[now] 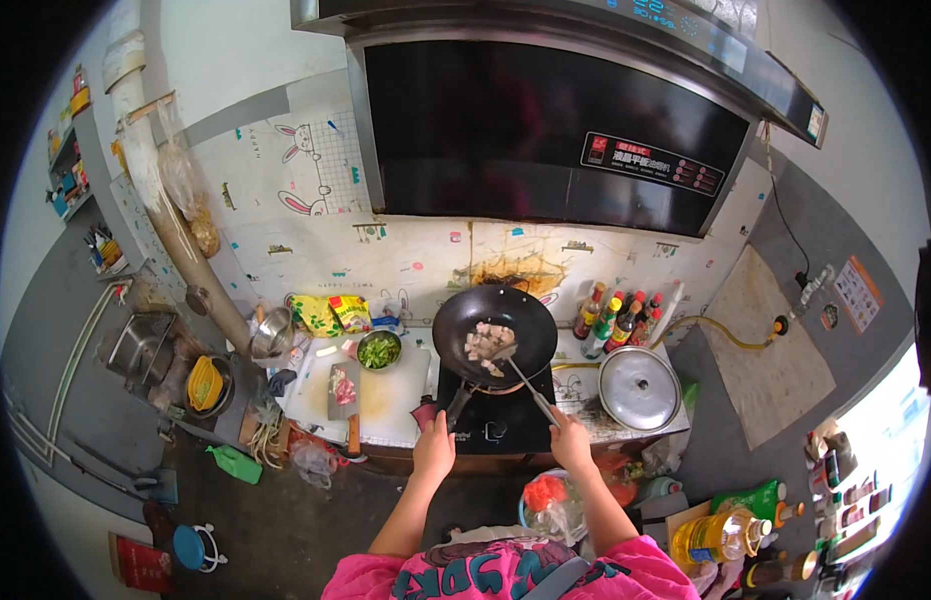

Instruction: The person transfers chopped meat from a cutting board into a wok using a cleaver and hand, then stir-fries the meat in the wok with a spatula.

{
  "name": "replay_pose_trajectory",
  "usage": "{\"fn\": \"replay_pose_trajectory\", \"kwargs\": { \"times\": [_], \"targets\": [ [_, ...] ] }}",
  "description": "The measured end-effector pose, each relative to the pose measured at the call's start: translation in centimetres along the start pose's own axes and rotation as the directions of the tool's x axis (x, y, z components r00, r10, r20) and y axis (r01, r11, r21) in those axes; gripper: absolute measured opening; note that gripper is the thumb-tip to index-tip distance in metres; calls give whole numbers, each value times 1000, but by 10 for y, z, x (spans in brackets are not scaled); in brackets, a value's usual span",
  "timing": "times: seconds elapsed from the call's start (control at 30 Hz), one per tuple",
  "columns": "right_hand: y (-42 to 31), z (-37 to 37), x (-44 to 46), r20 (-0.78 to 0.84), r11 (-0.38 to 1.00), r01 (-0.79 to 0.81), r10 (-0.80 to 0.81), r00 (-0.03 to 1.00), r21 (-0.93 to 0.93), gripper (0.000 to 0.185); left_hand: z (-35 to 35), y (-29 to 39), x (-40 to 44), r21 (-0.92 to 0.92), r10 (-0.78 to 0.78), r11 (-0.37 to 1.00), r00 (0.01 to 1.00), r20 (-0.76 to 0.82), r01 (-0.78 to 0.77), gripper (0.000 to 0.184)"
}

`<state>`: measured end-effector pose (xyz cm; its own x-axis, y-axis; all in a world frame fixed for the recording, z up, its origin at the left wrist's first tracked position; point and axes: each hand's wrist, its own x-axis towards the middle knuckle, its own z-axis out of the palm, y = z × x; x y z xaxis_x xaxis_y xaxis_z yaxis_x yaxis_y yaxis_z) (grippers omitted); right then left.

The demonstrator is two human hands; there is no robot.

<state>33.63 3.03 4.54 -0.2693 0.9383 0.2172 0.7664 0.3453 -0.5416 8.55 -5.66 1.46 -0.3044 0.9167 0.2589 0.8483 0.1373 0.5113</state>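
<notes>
On the black stove point(523, 432), a wok point(531, 318) holds chopped meat point(489, 341), gathered around its middle and near side. The left hand point(435, 449) is closed around the wok's handle point(460, 407), and the right hand point(570, 440) grips a spatula point(532, 385) whose blade sits among the pieces. Should the left grip slacken during a hard push, the wok could twist or tip; a brisk flick could send meat over the near rim. Pieces left in one spot might stick or scorch. Sauce bottles point(619, 322) stand near the wok's right side, behind the lid point(641, 390), so a wide swing could knock one. Leftward, a cleaver point(338, 407) bearing more meat lies with its handle at the counter's front edge, where an arm could catch it.
</notes>
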Motion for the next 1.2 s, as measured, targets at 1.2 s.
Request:
{"fn": "replay_pose_trajectory", "kwargs": {
  "times": [1.2],
  "targets": [
    [0, 3, 5, -3, 993, 26, -26, 1000, 117, 38, -3, 0, 1, 3, -15, 1000, 1000, 22, 15, 48]
  ]
}}
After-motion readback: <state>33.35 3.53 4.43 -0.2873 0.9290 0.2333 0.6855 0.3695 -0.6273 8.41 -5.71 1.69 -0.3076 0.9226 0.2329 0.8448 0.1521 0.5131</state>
